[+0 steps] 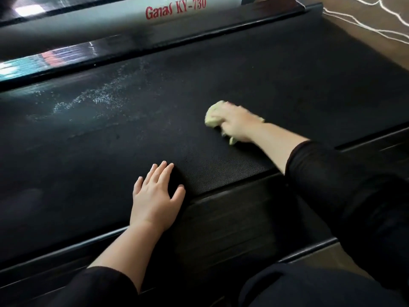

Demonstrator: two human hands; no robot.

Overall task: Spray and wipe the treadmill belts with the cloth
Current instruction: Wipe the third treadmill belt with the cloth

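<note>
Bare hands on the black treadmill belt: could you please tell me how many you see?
2. The left hand lies flat by the near edge of the black treadmill belt; the right hand grips a crumpled pale yellow cloth farther right.

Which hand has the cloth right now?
The right hand grips the yellow-green cloth against the belt. The left hand lies flat on the belt, fingers straight, holding nothing.

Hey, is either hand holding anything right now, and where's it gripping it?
The right hand grips the bunched yellow cloth from on top, pressing it on the treadmill belt. The left hand holds nothing, lying flat on the belt.
</note>
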